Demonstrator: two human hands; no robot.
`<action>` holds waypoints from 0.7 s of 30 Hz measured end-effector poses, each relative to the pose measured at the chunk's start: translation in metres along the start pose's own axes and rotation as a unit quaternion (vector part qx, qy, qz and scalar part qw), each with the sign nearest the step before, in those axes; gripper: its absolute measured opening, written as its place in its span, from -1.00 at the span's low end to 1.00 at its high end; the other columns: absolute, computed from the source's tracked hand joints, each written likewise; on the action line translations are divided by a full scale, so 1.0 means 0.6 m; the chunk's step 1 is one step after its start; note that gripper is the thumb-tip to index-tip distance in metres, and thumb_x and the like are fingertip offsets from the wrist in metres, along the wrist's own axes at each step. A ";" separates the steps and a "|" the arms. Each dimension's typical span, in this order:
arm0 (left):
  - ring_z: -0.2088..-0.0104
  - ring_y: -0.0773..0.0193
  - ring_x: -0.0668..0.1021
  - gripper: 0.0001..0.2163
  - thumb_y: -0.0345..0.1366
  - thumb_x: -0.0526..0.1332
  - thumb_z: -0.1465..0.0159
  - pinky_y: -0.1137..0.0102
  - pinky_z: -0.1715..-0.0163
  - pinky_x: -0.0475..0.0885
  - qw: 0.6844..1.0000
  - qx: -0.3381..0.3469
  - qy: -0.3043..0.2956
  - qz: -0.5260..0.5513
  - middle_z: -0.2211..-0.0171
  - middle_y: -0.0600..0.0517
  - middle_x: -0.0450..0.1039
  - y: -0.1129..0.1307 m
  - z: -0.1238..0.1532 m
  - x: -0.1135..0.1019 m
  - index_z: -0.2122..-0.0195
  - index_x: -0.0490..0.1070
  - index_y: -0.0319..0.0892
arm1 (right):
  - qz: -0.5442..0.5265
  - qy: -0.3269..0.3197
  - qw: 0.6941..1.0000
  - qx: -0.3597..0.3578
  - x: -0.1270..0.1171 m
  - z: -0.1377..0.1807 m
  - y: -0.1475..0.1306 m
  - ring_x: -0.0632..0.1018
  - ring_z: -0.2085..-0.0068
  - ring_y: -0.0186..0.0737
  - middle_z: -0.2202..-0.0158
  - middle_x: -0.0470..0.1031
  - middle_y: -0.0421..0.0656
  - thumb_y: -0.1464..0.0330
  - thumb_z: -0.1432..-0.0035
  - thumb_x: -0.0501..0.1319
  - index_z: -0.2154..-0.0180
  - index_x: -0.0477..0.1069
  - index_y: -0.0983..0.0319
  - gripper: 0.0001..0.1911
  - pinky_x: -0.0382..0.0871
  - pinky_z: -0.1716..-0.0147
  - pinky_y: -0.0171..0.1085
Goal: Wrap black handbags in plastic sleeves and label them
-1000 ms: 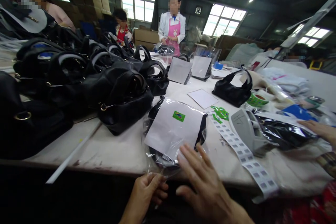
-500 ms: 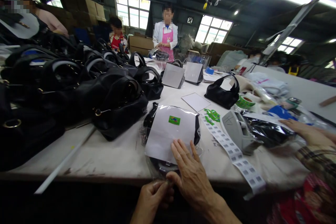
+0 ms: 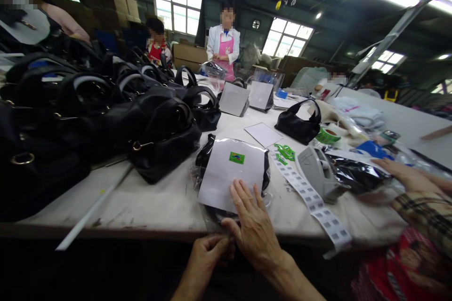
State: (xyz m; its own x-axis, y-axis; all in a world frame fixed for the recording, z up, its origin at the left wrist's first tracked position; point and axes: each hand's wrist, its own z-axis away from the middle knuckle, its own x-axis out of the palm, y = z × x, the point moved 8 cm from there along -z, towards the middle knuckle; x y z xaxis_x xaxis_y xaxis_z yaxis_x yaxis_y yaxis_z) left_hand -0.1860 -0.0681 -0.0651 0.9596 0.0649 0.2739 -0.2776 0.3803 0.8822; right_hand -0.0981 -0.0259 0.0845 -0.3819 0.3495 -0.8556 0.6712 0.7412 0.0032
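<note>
A black handbag in a clear plastic bag (image 3: 208, 216) lies near the table's front edge. On top is a white card (image 3: 217, 181) with a green sticker (image 3: 236, 157) near its upper middle. My right hand (image 3: 252, 216) rests flat on the card's lower right part, fingers stretched out. Just left of it, at the table edge, my left hand (image 3: 212, 251) is closed, its fingers pinching the loose end of the plastic bag. The fingertips of that hand are partly in shadow.
Many black handbags (image 3: 165, 141) crowd the left side. A strip of labels (image 3: 307, 193), green stickers (image 3: 284, 152) and a grey tape dispenser (image 3: 319, 174) lie to the right. Beyond are a loose white card (image 3: 263, 134) and another handbag (image 3: 300, 122). A co-worker's hand (image 3: 399, 171) touches a wrapped bag; others work behind.
The view has shifted slightly. Both my hands keep nearly the same places on the wrapped handbag, and my left hand still pinches the plastic.
</note>
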 end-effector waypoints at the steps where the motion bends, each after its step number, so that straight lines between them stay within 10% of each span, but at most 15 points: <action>1: 0.41 0.15 0.58 -0.35 0.31 0.37 0.12 0.42 0.45 0.38 1.000 0.003 -0.003 0.006 0.46 -0.10 0.60 -0.001 -0.001 0.000 0.41 0.62 -0.29 | -0.017 0.006 1.000 -0.016 -0.010 0.005 -0.010 0.22 -0.36 0.08 -0.30 0.28 0.14 0.17 -0.35 0.11 -0.30 0.14 0.41 -0.36 0.01 -0.34 0.19; 6: 0.37 0.12 0.60 -0.43 0.23 0.44 0.15 0.36 0.36 0.44 0.999 0.017 0.000 0.037 0.43 -0.08 0.63 -0.005 -0.003 -0.004 0.41 0.63 -0.26 | -0.209 0.046 0.961 -0.177 -0.017 0.077 -0.100 0.64 0.24 -0.27 0.34 0.65 -0.14 0.30 -0.42 -0.01 0.07 0.49 0.25 -0.67 0.47 0.01 -0.26; 10: 0.38 0.10 0.63 -0.31 0.28 0.43 0.20 0.37 0.41 0.44 0.999 -0.021 0.020 0.040 0.38 -0.17 0.65 -0.015 -0.003 -0.009 0.29 0.64 -0.29 | -0.269 0.058 0.956 -0.101 0.033 0.136 -0.113 0.44 0.64 -0.37 0.68 0.43 -0.27 0.21 -0.45 -0.14 0.46 0.48 0.15 -0.44 0.32 0.58 -0.38; 14: 0.36 0.08 0.64 -0.31 0.27 0.42 0.18 0.36 0.40 0.45 0.999 -0.020 0.011 0.029 0.35 -0.19 0.65 -0.022 -0.006 -0.010 0.26 0.63 -0.30 | -0.347 -0.009 0.924 0.159 0.075 0.164 -0.041 0.50 0.60 -0.32 0.61 0.51 -0.18 0.12 -0.39 -0.02 0.51 0.49 0.20 -0.47 0.31 0.56 -0.36; 17: 0.37 0.08 0.64 -0.34 0.25 0.41 0.14 0.36 0.42 0.46 1.000 -0.014 0.010 0.020 0.36 -0.19 0.65 -0.028 -0.010 -0.012 0.26 0.63 -0.29 | -0.429 -0.020 0.777 0.459 0.099 0.208 0.053 0.45 0.67 -0.33 0.63 0.48 -0.15 -0.10 -0.25 0.08 0.50 0.48 0.25 -0.40 0.23 0.67 -0.39; 21: 0.40 0.09 0.64 -0.40 0.21 0.41 0.10 0.35 0.43 0.48 1.000 -0.007 0.024 0.010 0.38 -0.18 0.64 -0.024 -0.011 -0.015 0.28 0.63 -0.28 | -0.477 0.010 0.665 0.575 0.100 0.215 0.127 0.40 0.73 -0.37 0.63 0.48 -0.17 -0.30 0.03 0.17 0.33 0.48 0.30 -0.24 0.06 0.77 -0.44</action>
State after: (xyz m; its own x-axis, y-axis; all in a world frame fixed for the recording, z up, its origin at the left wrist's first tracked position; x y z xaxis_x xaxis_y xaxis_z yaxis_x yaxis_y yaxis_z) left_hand -0.1901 -0.0682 -0.0830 0.9548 0.1178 0.2729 -0.2972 0.3915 0.8709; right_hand 0.0124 -0.0224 -0.0332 -0.9829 0.0501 -0.1771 0.1550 -0.2936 -0.9433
